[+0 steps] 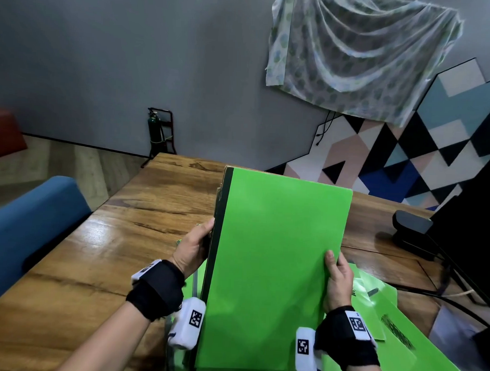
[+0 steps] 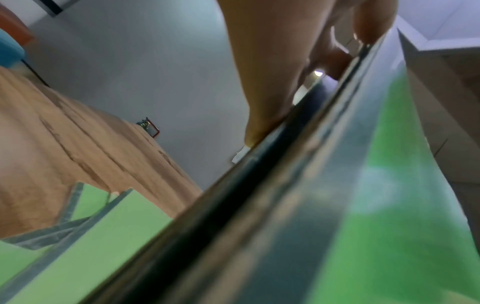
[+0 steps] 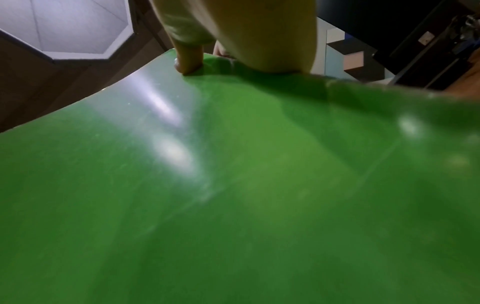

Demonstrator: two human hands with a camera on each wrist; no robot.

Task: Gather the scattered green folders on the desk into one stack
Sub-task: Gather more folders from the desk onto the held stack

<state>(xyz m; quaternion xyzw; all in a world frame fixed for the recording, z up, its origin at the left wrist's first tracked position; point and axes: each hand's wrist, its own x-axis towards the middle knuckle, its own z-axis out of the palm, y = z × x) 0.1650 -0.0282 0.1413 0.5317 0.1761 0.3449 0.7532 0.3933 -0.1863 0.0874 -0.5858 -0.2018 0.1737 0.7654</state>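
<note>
A bundle of green folders (image 1: 274,258) with dark spines stands tilted on its lower edge over the desk, its green face toward me. My left hand (image 1: 193,246) grips the spine side of the bundle; the left wrist view shows the spines (image 2: 259,205) edge-on under my fingers (image 2: 374,22). My right hand (image 1: 336,280) holds the right edge, thumb on the front face (image 3: 233,185). More green folders (image 1: 394,337) lie flat on the desk under and to the right of the bundle, one with dark print. Others (image 2: 85,236) lie to the left.
The wooden desk (image 1: 111,250) stretches left and far. A black monitor (image 1: 469,240) with its stand and cables sits at the right. A blue sofa arm (image 1: 34,219) is beside the desk's left edge. A fire extinguisher (image 1: 154,129) stands by the far wall.
</note>
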